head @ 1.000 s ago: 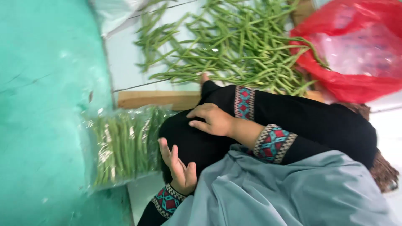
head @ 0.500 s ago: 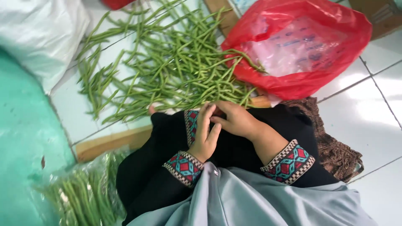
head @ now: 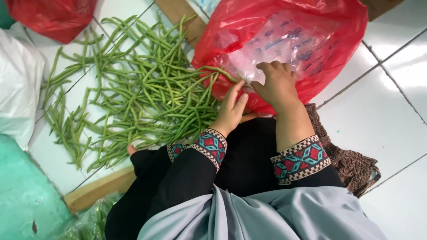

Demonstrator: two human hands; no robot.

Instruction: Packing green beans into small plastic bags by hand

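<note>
A loose heap of long green beans (head: 147, 89) lies spread on the white tiled floor. My left hand (head: 231, 109) reaches out flat at the heap's right edge, fingers together, touching beans beside the red plastic bag (head: 284, 44). My right hand (head: 276, 84) rests on the lower lip of that red bag, fingers curled over clear plastic inside it; whether it grips anything is unclear. Both arms wear black sleeves with patterned red and teal cuffs.
A second red bag (head: 53, 15) sits at the top left, a white sack (head: 18, 89) at the left. A wooden strip (head: 98, 191) and a clear bag of beans (head: 89, 222) lie at the lower left. Brown patterned cloth (head: 351, 164) is at my right.
The view has swung toward the red bag. Both hands left my lap and reached forward: the left to the beans' edge, the right onto the red bag.
</note>
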